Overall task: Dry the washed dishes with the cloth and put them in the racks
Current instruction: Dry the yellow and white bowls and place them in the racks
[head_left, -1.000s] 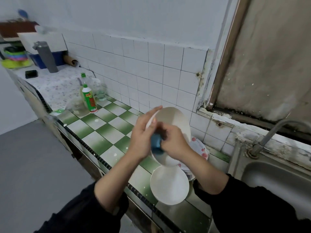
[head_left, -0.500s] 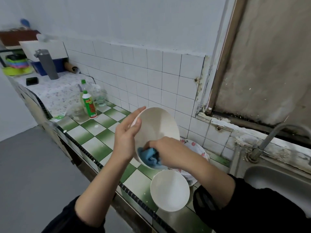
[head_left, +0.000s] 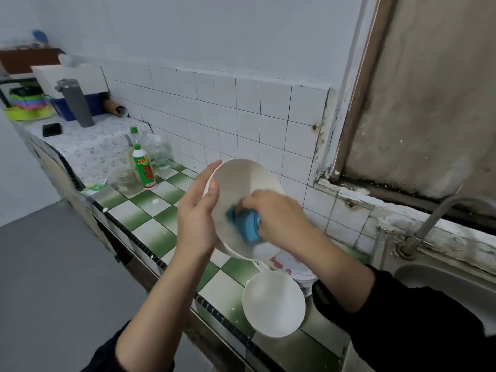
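My left hand [head_left: 197, 216] holds a white bowl [head_left: 241, 183] by its left rim, tilted with the opening toward me, above the counter. Inside the bowl my right hand [head_left: 273, 213] grips a bunched blue cloth [head_left: 245, 222] against the inner wall. A second white bowl [head_left: 273, 303] stands upright on the counter near the front edge. Behind it lies a stack of plates [head_left: 290, 264], the top one with a red pattern, partly hidden by the held bowl and my right forearm.
The green-and-white checked tile counter [head_left: 142, 210] runs left, with a green-capped detergent bottle [head_left: 143, 167], a glass jar [head_left: 124, 179] and clear bottles [head_left: 161, 154]. A steel sink [head_left: 440, 280] with a tap [head_left: 429, 224] is at right. A grey flask [head_left: 76, 103] stands far left.
The cloth and my right hand have moved from the bowl's lower edge up into its middle. My left hand's grip on the rim stayed; the bowl turned slightly.
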Demonstrator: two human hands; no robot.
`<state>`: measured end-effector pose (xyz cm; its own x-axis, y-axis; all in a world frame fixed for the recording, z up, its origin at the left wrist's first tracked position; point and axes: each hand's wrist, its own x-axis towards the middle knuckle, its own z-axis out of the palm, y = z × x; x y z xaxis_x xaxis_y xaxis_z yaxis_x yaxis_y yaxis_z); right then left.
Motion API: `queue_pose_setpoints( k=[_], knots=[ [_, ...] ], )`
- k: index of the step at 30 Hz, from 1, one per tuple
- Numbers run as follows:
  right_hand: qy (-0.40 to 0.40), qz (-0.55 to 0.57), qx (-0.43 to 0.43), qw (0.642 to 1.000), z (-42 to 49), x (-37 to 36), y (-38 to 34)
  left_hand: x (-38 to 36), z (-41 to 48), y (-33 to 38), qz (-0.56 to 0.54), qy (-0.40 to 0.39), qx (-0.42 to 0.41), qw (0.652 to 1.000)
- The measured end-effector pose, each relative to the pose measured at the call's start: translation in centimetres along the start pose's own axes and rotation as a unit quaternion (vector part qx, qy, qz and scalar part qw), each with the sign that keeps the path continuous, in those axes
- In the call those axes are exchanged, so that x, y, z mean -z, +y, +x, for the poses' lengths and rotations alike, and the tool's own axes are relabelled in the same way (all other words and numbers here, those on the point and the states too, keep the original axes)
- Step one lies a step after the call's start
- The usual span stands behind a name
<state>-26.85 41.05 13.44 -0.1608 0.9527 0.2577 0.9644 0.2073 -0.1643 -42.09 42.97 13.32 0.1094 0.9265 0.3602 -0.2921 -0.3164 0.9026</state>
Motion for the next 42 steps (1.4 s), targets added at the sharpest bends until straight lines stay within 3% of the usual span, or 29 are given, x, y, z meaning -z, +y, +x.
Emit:
queue_pose_setpoints(
  k=[2, 3, 5, 7, 9, 10, 12, 13, 15, 16, 18, 23, 26, 28, 30, 31, 32, 33, 35, 37, 38, 40, 42],
  knots=[
    [0.142, 0.112, -0.026, 0.983, 0.6, -0.3, -0.5, -1.2, -0.6, 0.0, -0.001, -0.013, 0.001, 1.0],
    [0.156, 0.218, -0.024, 0.963, 0.9, -0.6, -0.9, -1.6, -0.7, 0.0, 0.009, -0.017, -0.006, 1.0],
    [0.065, 0.38, 0.018, 0.923, 0.2, -0.4, -2.1, -1.6, -0.6, 0.3, 0.025, -0.008, -0.011, 1.0],
    [-0.035, 0.344, 0.07, 0.936, -1.0, -0.3, -2.5, -0.4, -0.1, 0.7, 0.016, 0.019, 0.007, 1.0],
    [-0.09, 0.153, 0.087, 0.98, -1.2, 0.0, -1.5, 0.7, 0.1, 0.9, 0.003, 0.029, 0.028, 0.999],
    [-0.085, 0.049, 0.05, 0.994, -1.1, 0.5, -0.9, 0.8, -0.1, 0.9, 0.001, 0.024, 0.03, 0.999],
    [0.033, -0.039, -0.058, 0.997, -0.7, 1.0, 0.1, 0.1, -0.9, 0.9, -0.009, 0.001, 0.028, 1.0],
    [0.123, -0.006, -0.082, 0.989, -0.4, 0.9, 0.3, -0.5, -1.3, 0.8, -0.011, -0.011, 0.027, 1.0],
    [0.256, 0.165, -0.046, 0.951, -0.3, 0.6, -0.3, -1.4, -1.6, 0.8, -0.012, -0.037, 0.016, 0.999],
    [0.266, 0.256, -0.013, 0.929, -0.2, 0.5, -0.9, -1.6, -1.5, 0.8, -0.013, -0.051, 0.01, 0.999],
    [0.22, 0.367, 0.025, 0.904, -0.6, 0.4, -2.3, -1.5, -1.3, 0.9, -0.023, -0.068, 0.012, 0.997],
    [0.247, 0.491, -0.077, 0.832, -0.6, -0.2, -3.6, -1.1, -1.5, 1.1, -0.011, -0.088, 0.039, 0.995],
    [0.072, 0.553, -0.022, 0.83, -1.5, -0.3, -4.8, -0.1, -1.1, 1.9, 0.006, -0.066, 0.034, 0.997],
    [-0.066, 0.423, 0.056, 0.902, -2.4, 0.6, -4.0, 1.2, -0.7, 2.9, 0.031, -0.066, 0.056, 0.996],
    [-0.165, 0.148, 0.126, 0.967, -2.4, 1.3, -2.5, 2.3, -0.4, 3.8, 0.069, -0.061, 0.07, 0.993],
    [-0.163, 0.014, 0.142, 0.976, -2.0, 1.5, -1.8, 2.7, -0.4, 4.0, 0.079, -0.058, 0.07, 0.993],
    [-0.111, -0.086, 0.156, 0.978, -1.5, 1.7, -1.3, 2.9, -0.4, 4.3, 0.083, -0.059, 0.074, 0.992],
    [-0.011, -0.133, 0.184, 0.974, -0.9, 1.9, -0.8, 2.9, -0.4, 4.5, 0.083, -0.067, 0.077, 0.991],
    [0.169, -0.102, 0.24, 0.951, 0.1, 2.1, -0.1, 2.5, -0.6, 5.0, 0.091, -0.101, 0.086, 0.987],
    [0.245, -0.051, 0.309, 0.918, 1.3, 2.0, -0.2, 1.9, -0.3, 5.7, 0.104, -0.13, 0.075, 0.983],
    [0.233, -0.035, 0.315, 0.919, 1.5, 1.9, -0.7, 1.7, -0.2, 6.3, 0.106, -0.129, 0.068, 0.984],
    [0.143, -0.004, 0.249, 0.958, 1.3, 2.1, -2.2, 2.0, 0.3, 7.2, 0.119, -0.088, 0.043, 0.988],
    [-0.034, 0.006, 0.171, 0.985, 1.0, 2.9, -3.1, 2.7, 0.8, 7.4, 0.131, -0.028, 0.019, 0.991]
  ],
)
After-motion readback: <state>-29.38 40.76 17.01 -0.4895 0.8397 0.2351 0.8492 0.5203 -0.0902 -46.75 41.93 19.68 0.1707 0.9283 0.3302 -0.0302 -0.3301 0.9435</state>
